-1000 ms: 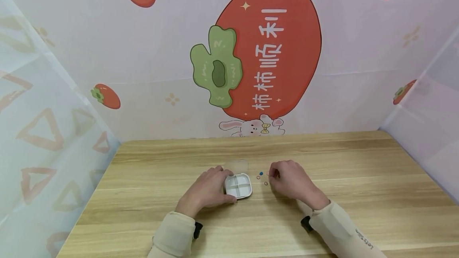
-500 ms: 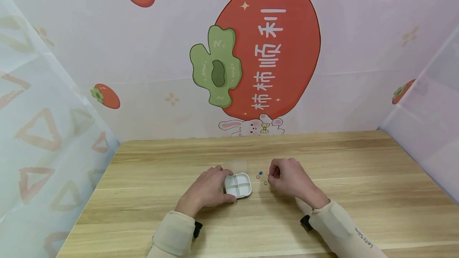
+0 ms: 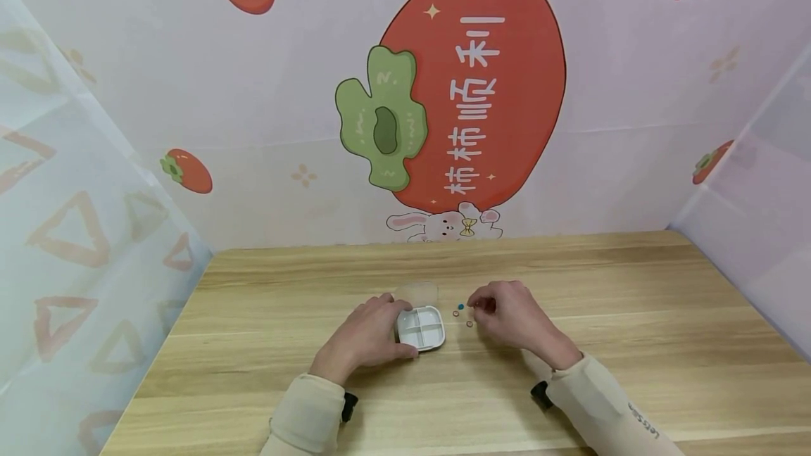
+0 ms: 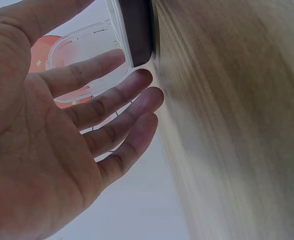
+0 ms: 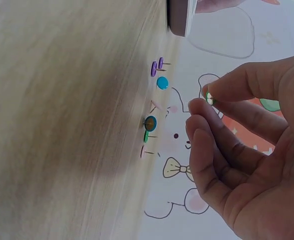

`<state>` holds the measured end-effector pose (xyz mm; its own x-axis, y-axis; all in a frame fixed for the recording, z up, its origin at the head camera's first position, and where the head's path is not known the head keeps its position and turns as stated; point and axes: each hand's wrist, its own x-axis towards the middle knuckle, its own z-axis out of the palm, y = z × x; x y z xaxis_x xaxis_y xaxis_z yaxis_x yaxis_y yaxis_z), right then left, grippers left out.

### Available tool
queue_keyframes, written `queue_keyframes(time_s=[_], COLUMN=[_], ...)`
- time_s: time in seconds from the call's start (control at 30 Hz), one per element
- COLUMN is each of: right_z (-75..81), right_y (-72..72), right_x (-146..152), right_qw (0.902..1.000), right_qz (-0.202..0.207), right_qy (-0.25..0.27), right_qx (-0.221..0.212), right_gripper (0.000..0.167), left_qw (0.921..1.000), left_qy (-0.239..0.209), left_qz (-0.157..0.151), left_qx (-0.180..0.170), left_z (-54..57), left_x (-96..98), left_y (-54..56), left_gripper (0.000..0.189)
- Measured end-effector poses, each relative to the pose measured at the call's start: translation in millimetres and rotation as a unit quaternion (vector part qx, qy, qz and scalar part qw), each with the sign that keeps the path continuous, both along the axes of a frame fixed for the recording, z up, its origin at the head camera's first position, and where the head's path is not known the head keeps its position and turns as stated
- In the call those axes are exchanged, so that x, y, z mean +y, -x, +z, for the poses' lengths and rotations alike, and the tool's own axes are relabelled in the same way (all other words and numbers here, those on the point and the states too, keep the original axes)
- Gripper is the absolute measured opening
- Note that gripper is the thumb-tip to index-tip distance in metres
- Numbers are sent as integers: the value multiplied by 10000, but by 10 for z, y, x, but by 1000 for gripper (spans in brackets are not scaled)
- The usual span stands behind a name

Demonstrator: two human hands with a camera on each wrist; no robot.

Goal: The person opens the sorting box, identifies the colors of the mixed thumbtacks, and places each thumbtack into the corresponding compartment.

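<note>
Left hand (image 3: 367, 335) grips the white box (image 3: 421, 328), fingers fanned, thumb toward the desk's near edge (image 3: 431, 436); the right hand (image 3: 510, 317) pinches a green tack (image 5: 210, 99).

Here's the action on this wood-grain tabletop (image 3: 443, 400)!
An open four-compartment pill box (image 3: 422, 328); beside it, purple, blue, green, pink thumbtacks (image 5: 162, 83).

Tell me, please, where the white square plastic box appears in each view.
Head: the white square plastic box is low, just right of centre, gripped by the left hand.
Left wrist: the box is at the top edge, near centre, cut off.
Right wrist: top edge, right of centre, cut off.
Shared landmark: the clear rounded plastic lid.
</note>
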<state>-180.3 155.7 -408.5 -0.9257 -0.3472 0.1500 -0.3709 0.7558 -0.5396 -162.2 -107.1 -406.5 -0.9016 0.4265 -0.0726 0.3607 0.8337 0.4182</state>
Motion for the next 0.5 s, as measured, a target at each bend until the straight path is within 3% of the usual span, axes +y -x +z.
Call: queue_keyframes(time_s=[0.5], right_z=[-5], right_y=[3], right_x=[-5], right_qw=[9999], right_qz=[12], right_qy=[-55], right_qx=[-129], right_gripper=[10], left_qw=[10000], left_qy=[-18], left_qz=[29], left_qx=[-30], left_z=[11], left_x=[-3], left_y=[-11], left_gripper=[66])
